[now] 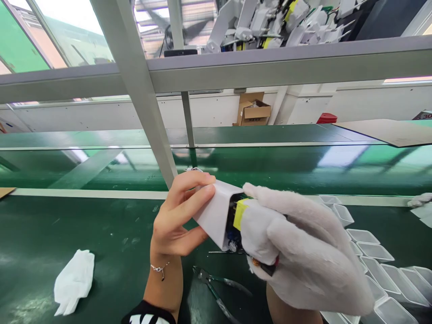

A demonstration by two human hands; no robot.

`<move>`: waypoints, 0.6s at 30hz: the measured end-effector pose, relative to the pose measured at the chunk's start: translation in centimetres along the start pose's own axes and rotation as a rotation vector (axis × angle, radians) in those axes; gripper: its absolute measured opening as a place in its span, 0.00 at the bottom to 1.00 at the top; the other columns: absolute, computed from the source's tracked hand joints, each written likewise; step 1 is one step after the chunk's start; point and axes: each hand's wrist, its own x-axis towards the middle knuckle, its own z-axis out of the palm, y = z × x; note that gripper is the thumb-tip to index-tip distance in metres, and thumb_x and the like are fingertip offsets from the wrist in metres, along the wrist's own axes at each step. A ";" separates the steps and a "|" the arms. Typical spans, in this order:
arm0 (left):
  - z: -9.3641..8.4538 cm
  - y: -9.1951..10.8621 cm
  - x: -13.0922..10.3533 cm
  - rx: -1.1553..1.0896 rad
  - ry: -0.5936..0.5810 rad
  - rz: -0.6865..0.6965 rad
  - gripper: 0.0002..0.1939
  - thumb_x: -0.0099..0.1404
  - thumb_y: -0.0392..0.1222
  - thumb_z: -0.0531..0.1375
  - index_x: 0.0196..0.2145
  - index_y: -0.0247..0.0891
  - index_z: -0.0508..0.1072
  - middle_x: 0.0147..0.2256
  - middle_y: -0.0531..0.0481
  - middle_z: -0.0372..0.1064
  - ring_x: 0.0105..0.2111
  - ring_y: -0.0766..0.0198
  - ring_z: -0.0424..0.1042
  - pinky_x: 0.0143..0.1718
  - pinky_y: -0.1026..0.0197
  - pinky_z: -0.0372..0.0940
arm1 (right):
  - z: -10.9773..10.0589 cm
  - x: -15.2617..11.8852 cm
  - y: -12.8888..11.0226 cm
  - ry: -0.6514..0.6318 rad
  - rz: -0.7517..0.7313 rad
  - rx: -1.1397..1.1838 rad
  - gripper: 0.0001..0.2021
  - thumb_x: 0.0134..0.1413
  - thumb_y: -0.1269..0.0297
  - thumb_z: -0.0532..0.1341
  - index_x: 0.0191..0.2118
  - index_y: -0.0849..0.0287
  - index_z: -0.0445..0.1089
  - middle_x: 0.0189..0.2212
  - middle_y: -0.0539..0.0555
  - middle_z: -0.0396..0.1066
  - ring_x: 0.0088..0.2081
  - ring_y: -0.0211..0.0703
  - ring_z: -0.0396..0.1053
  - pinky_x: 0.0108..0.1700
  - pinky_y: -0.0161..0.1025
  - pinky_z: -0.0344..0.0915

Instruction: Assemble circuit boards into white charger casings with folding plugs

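My bare left hand point(184, 216), with a bracelet at the wrist, grips a white plastic housing point(218, 211) between thumb and fingers. The housing is tilted, its open end toward the right. In a thick white glove, my right hand point(303, 243) is closed on a circuit board point(233, 227) with yellow tape point(239, 214) and dark components. Part of the board sits within the housing's mouth; the glove hides the rest. Thin metal pins show below the housing. A pair of cutting pliers point(216, 285) with dark green handles lies on the green surface beneath my hands.
Several clear plastic trays point(384, 274) lie at the right. A white glove-shaped piece point(74, 281) rests at the left. A metal frame point(141, 90) crosses ahead, with white housings point(259, 22) piled on its shelf. Beyond are a green conveyor belt point(270, 168) and a cardboard box point(255, 112).
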 end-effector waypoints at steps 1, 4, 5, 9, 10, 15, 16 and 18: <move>0.0 0.0 0.0 0.011 -0.004 -0.001 0.30 0.67 0.34 0.62 0.66 0.42 0.66 0.55 0.41 0.69 0.56 0.54 0.70 0.47 0.56 0.76 | -0.1 0.4 -0.1 0.039 -0.049 0.003 0.28 0.53 0.75 0.65 0.61 0.55 0.70 0.56 0.54 0.74 0.57 0.47 0.74 0.55 0.37 0.78; 0.0 -0.1 0.1 0.022 -0.010 0.014 0.29 0.69 0.35 0.62 0.66 0.42 0.66 0.55 0.41 0.69 0.56 0.55 0.70 0.49 0.56 0.75 | -0.4 1.1 -0.5 0.036 -0.080 -0.007 0.19 0.55 0.72 0.65 0.53 0.57 0.74 0.57 0.54 0.72 0.54 0.43 0.74 0.59 0.32 0.74; 0.1 -0.1 0.1 0.026 -0.012 0.022 0.29 0.69 0.35 0.61 0.66 0.42 0.66 0.55 0.41 0.69 0.56 0.55 0.70 0.50 0.55 0.75 | -0.5 1.1 -0.7 0.018 -0.035 -0.021 0.16 0.56 0.71 0.65 0.50 0.57 0.75 0.55 0.54 0.73 0.53 0.42 0.75 0.58 0.31 0.73; 0.2 -0.1 0.2 0.058 -0.006 0.046 0.29 0.68 0.35 0.61 0.66 0.41 0.66 0.55 0.41 0.69 0.55 0.53 0.70 0.53 0.51 0.74 | -0.7 0.6 -1.3 -0.032 0.081 -0.081 0.13 0.59 0.68 0.65 0.49 0.54 0.74 0.52 0.55 0.75 0.48 0.43 0.78 0.53 0.31 0.76; 0.3 -0.2 0.1 0.055 -0.001 0.051 0.29 0.68 0.35 0.61 0.66 0.41 0.66 0.55 0.41 0.69 0.55 0.53 0.71 0.53 0.50 0.74 | -0.7 0.6 -1.4 -0.048 0.070 -0.086 0.13 0.59 0.67 0.65 0.50 0.53 0.73 0.53 0.56 0.75 0.49 0.44 0.78 0.52 0.32 0.77; 0.4 -0.3 0.1 0.014 0.028 0.044 0.27 0.69 0.38 0.61 0.65 0.40 0.68 0.55 0.39 0.70 0.55 0.51 0.70 0.53 0.49 0.74 | -1.0 1.2 -1.3 -0.041 0.006 -0.073 0.11 0.61 0.67 0.63 0.49 0.55 0.72 0.52 0.55 0.76 0.45 0.41 0.79 0.51 0.33 0.77; 0.4 -0.3 0.1 0.013 0.029 0.036 0.27 0.69 0.38 0.61 0.65 0.41 0.68 0.55 0.39 0.70 0.55 0.51 0.70 0.53 0.49 0.74 | -1.1 1.4 -1.3 -0.044 0.001 -0.080 0.10 0.61 0.67 0.63 0.48 0.56 0.72 0.52 0.55 0.75 0.43 0.40 0.79 0.51 0.32 0.77; 0.4 -0.4 0.1 0.017 0.013 0.023 0.28 0.69 0.37 0.61 0.66 0.42 0.67 0.55 0.40 0.70 0.55 0.51 0.70 0.53 0.48 0.74 | -1.2 1.7 -1.2 -0.110 0.017 -0.120 0.10 0.63 0.66 0.61 0.49 0.56 0.72 0.53 0.57 0.74 0.43 0.39 0.79 0.51 0.32 0.77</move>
